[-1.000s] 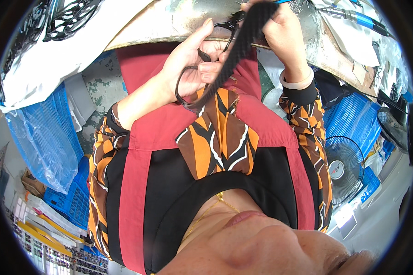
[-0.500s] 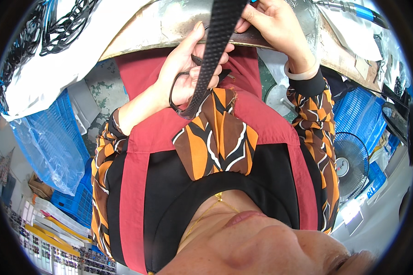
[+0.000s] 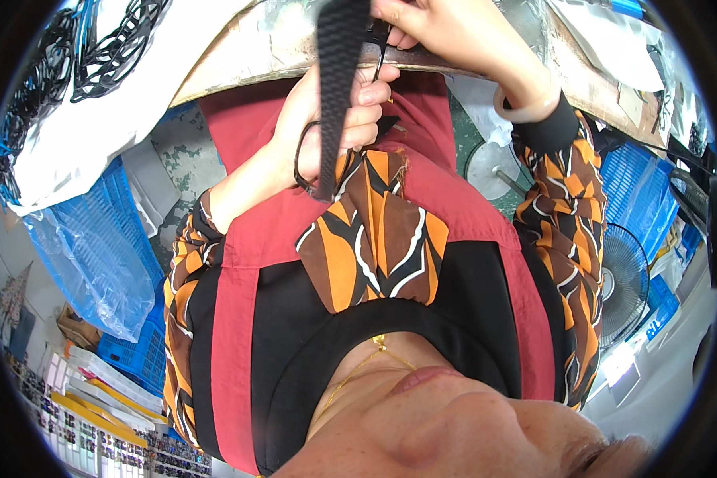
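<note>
Blue crates [image 3: 644,191], floor fan [image 3: 623,284]

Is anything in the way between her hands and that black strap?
Nothing visible is. The left hand already grips the black strap, with dark handle loops about its fingers, and the right hand touches the strap's top.

One head-worn fisheye view looks steeply down the torso, close; foil-covered worktable edge [image 3: 279,48] at twelve o'clock.
</note>
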`<act>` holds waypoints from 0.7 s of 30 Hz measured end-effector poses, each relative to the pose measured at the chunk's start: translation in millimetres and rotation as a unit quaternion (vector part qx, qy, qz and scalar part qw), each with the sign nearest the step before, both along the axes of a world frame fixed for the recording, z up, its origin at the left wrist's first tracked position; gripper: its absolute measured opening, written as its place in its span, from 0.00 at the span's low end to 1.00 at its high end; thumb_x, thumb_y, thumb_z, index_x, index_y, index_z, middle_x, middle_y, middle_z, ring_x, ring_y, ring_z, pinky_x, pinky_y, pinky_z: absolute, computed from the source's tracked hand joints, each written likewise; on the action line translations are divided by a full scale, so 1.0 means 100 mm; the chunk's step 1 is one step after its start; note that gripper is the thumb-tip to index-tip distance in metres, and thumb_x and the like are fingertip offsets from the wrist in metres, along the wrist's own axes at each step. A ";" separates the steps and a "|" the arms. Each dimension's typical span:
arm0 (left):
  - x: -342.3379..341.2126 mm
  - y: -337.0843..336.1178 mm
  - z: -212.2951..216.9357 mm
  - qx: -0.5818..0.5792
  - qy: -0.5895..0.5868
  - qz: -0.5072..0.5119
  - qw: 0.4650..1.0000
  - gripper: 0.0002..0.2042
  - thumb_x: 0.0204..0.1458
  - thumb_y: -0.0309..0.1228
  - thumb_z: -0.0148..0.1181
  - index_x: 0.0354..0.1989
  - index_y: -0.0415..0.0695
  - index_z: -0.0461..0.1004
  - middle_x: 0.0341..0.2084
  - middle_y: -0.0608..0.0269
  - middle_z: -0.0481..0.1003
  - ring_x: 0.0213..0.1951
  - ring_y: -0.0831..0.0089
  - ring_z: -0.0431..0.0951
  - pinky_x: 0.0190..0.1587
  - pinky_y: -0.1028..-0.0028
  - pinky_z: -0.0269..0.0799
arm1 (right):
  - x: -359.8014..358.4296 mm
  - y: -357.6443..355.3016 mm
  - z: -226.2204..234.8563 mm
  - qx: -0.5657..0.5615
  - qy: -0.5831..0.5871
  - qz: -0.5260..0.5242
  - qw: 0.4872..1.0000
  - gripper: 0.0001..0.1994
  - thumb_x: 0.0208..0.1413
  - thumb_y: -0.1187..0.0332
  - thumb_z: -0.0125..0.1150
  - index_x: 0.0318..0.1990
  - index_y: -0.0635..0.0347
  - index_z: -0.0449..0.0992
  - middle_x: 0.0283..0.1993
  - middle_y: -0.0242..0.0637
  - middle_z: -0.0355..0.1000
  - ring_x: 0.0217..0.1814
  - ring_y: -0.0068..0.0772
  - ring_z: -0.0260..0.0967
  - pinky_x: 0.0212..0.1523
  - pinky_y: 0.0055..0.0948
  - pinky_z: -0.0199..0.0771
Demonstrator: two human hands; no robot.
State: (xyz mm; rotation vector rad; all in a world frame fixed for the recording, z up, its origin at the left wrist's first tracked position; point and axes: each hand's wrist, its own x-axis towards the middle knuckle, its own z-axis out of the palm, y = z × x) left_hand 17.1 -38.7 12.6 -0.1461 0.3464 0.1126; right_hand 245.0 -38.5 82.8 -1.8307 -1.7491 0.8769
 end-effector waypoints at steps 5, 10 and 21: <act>0.04 -0.04 -0.01 0.011 -0.014 -0.014 1.000 0.33 0.72 0.56 0.38 0.55 0.30 0.64 0.26 0.68 0.61 0.12 0.84 0.56 0.12 0.80 0.56 | -0.09 -0.07 0.03 -0.098 0.142 -0.072 0.982 0.06 0.65 0.69 0.60 0.44 0.61 0.75 0.27 0.38 0.79 0.28 0.28 0.80 0.30 0.27 0.78; -0.02 0.01 0.04 0.106 0.000 -0.061 0.992 0.39 0.70 0.60 0.36 0.71 0.32 0.56 0.37 0.59 0.75 0.18 0.83 0.62 0.18 0.79 0.62 | -0.03 -0.23 0.02 0.043 0.014 -0.028 0.999 0.05 0.65 0.69 0.62 0.42 0.61 0.75 0.27 0.33 0.78 0.28 0.22 0.78 0.29 0.23 0.76; 0.07 0.44 0.24 0.510 0.116 0.423 0.740 0.18 0.68 0.26 0.52 0.65 0.40 0.62 0.43 0.61 0.72 0.46 0.68 0.75 0.63 0.62 0.70 | 0.35 -0.65 0.14 0.281 -0.016 0.062 0.958 0.20 0.58 0.74 0.69 0.56 0.64 0.70 0.48 0.41 0.75 0.42 0.31 0.77 0.44 0.29 0.80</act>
